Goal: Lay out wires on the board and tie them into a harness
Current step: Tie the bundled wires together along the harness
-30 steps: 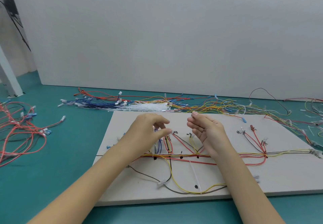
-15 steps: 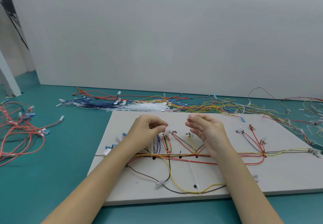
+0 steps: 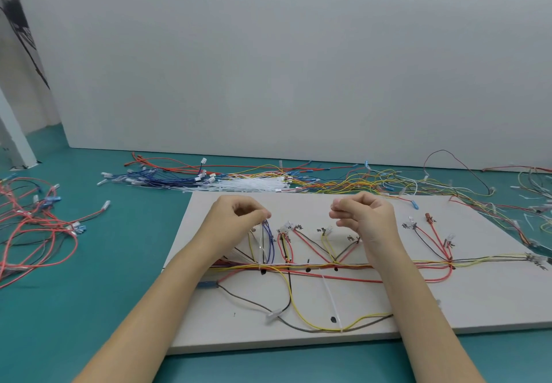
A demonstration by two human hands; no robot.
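Note:
A white board (image 3: 466,302) lies on the teal table, with labels and black dots marked on it. Red, yellow, black and grey wires run across it as a long trunk (image 3: 400,264), and branches fan up toward the labels. My left hand (image 3: 236,218) hovers over the board's left part, its fingertips pinching the upper end of the blue wires (image 3: 270,240). To the right, my right hand (image 3: 363,215) hangs above the board with curled fingers and nothing visible in it. A white cable tie (image 3: 331,300) lies across the lower loop of yellow and grey wire.
Behind the board lie a heap of white cable ties (image 3: 254,185) and loose blue, red and yellow wires (image 3: 358,181). A tangle of red wires (image 3: 33,233) sits at the far left, more wires at the right edge. A white wall stands close behind.
Both hands have moved apart, the left toward the blue wires. The right hand's fingers have curled from a relaxed open palm. The view has shifted slightly.

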